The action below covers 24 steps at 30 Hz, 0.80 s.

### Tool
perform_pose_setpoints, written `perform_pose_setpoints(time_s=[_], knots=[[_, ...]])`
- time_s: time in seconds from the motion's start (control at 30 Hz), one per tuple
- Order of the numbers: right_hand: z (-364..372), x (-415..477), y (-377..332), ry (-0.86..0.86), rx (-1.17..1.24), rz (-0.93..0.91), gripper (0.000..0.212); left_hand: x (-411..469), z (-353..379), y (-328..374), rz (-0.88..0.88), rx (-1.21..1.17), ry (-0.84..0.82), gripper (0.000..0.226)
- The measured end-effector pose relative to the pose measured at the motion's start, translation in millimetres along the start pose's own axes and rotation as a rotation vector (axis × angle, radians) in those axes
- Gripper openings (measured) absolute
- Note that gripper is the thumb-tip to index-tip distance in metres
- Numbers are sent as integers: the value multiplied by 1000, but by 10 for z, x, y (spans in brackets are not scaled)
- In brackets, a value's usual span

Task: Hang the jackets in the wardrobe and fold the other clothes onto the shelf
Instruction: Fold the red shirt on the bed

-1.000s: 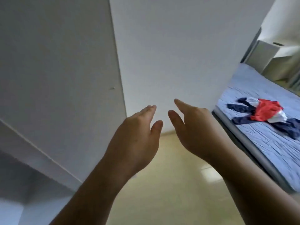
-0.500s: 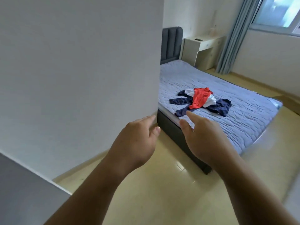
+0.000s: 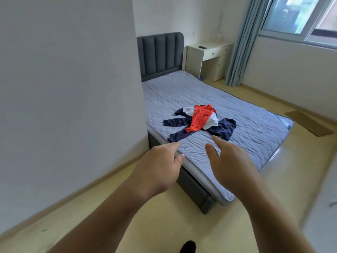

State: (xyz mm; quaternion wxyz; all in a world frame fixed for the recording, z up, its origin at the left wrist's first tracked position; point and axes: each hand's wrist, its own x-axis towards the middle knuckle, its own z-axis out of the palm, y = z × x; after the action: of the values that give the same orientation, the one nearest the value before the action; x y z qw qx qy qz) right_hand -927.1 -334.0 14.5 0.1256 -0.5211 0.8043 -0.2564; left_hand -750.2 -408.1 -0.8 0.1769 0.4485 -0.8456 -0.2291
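I see both hands stretched forward in the lower centre of the frame, holding nothing: the left hand (image 3: pixel 160 168) with fingers loosely bent, the right hand (image 3: pixel 231 165) with fingers spread. Just above their fingertips, mid-frame, a heap of navy, red and white clothes (image 3: pixel 200 123) lies on the bed (image 3: pixel 255 128), close to its near edge. A white wall (image 3: pixel 63 88) fills the left half, and across the upper right run a grey headboard (image 3: pixel 160 55), a desk (image 3: pixel 206 59), a curtain (image 3: pixel 240 42) and a window (image 3: pixel 300 15).
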Motion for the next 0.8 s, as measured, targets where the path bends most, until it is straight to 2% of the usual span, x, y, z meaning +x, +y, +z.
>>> perform_pose_setpoints(time_s=[0.17, 0.37, 0.53, 0.7, 0.8], knots=[[-294, 938, 772, 34, -83, 39, 52, 1112, 589, 263, -8, 0, 27, 47], [-796, 1867, 1661, -29, -111, 127, 54, 2410, 1296, 792, 2, -32, -105, 51], [-1098, 2636, 2486, -56, -73, 172, 44, 3366, 1870, 1385, 21, -29, -182, 52], [-1196, 3416, 3295, -153, -51, 151, 45, 4048, 2487, 1694, -59, -32, -185, 51], [-1288, 3829, 3730, -233, -58, 123, 47, 4356, 2816, 1871, -165, -36, -199, 50]])
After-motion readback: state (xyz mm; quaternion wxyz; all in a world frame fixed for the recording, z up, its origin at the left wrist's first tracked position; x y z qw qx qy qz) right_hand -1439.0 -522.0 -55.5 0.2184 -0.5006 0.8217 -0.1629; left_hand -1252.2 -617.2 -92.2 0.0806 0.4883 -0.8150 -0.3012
